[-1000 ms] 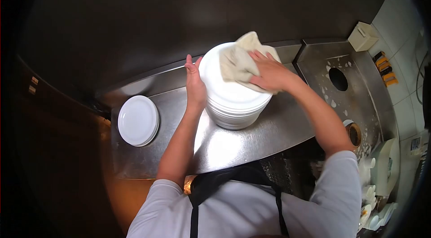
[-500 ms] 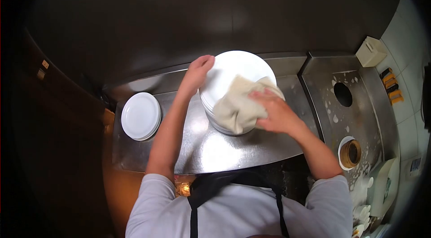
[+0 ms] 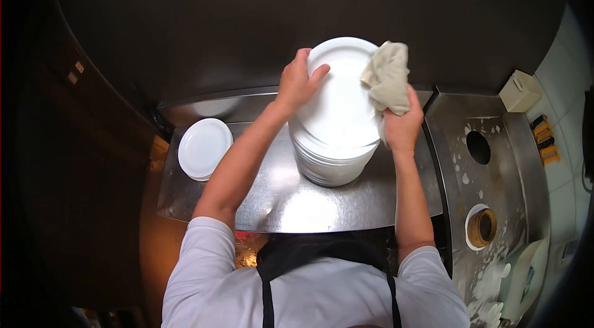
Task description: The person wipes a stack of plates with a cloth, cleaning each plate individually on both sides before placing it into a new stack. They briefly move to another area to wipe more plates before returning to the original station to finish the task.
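Note:
A tall stack of large white plates (image 3: 328, 170) stands on the steel counter (image 3: 266, 207) in front of me. The top plate (image 3: 343, 96) is tilted up at its far side. My left hand (image 3: 299, 85) grips its left rim, thumb over the upper face and fingers behind the edge. On the opposite side my right hand (image 3: 403, 127) is closed on a beige cloth (image 3: 388, 74), which lies bunched against the plate's right rim.
To the left sits a shorter stack of white plates (image 3: 205, 147). A wet steel drainboard with a round hole (image 3: 478, 147) is at right, holding a round wooden piece (image 3: 482, 227) on a white dish. A white box (image 3: 520, 91) and yellow-handled items (image 3: 546, 142) line the wall.
The top plate has been raised and tilted. My left hand now has its thumb over the rim, and my right hand has carried the cloth from the plate's front up to its right edge.

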The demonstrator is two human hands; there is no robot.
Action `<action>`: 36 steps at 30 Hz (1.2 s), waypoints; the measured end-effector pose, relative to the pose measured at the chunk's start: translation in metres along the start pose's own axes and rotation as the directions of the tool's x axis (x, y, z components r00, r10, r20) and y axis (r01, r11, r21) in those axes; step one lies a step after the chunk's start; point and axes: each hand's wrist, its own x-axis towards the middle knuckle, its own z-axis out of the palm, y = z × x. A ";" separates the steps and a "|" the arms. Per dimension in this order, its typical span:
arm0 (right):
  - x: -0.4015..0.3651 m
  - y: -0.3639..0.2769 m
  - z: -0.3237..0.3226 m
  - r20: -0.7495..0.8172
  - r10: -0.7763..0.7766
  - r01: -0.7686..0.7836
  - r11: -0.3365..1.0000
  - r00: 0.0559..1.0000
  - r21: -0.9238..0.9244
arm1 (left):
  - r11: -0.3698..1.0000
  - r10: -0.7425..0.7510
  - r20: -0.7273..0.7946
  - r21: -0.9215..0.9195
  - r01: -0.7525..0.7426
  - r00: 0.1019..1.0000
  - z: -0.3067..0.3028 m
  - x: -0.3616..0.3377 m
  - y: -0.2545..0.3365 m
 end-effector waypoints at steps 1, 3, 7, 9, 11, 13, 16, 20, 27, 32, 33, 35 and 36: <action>0.002 -0.012 0.000 -0.061 -0.064 0.066 0.997 0.996 0.037 | 0.998 -0.060 -0.041 0.014 0.061 0.997 -0.002 0.002 0.005; -0.008 -0.038 0.003 -0.063 -0.180 0.186 0.976 0.982 0.114 | 0.982 -0.180 -0.130 0.032 0.185 0.975 -0.009 0.005 0.017; -0.032 -0.061 0.015 0.098 -0.355 0.323 0.913 0.930 0.248 | 0.948 -0.265 -0.224 -0.238 0.211 0.938 -0.019 0.004 0.014; -0.036 -0.071 0.049 0.122 -0.277 0.239 0.935 0.953 0.261 | 0.914 -0.207 -0.178 -0.386 0.126 0.962 -0.019 -0.007 0.025; -0.034 -0.071 0.086 0.253 -0.136 0.022 0.913 0.958 0.408 | 0.860 -0.127 -0.143 -0.509 0.037 0.981 -0.015 -0.030 0.035; -0.052 -0.031 0.124 0.403 -0.269 0.058 0.884 0.875 0.464 | 0.809 -0.182 -0.140 -0.585 0.067 0.973 -0.026 -0.053 0.016; -0.116 -0.059 0.140 0.413 -0.450 0.170 0.811 0.791 0.559 | 0.722 -0.387 -0.143 -0.662 0.203 0.911 -0.062 -0.085 -0.048; -0.116 -0.141 0.141 0.382 -0.627 0.405 0.754 0.679 0.517 | 0.640 -0.526 -0.105 -0.703 0.311 0.844 -0.058 -0.133 -0.085; -0.171 -0.077 0.182 0.625 -0.244 -0.095 0.884 0.741 0.458 | 0.569 -0.613 -0.083 -0.736 0.366 0.786 -0.091 -0.177 -0.124; -0.169 -0.143 0.187 0.384 -0.655 0.442 0.738 0.651 0.509 | 0.531 -0.642 -0.048 -0.747 0.399 0.765 -0.105 -0.199 -0.135; -0.154 -0.144 0.192 0.406 -0.607 0.382 0.771 0.683 0.510 | 0.532 -0.635 -0.040 -0.747 0.399 0.771 -0.093 -0.201 -0.131; -0.150 -0.128 0.199 0.503 -0.433 0.159 0.853 0.748 0.497 | 0.526 -0.631 -0.023 -0.748 0.405 0.775 -0.084 -0.203 -0.127; -0.154 -0.112 0.204 0.567 -0.293 -0.011 0.882 0.770 0.471 | 0.522 -0.632 -0.018 -0.749 0.408 0.775 -0.087 -0.204 -0.129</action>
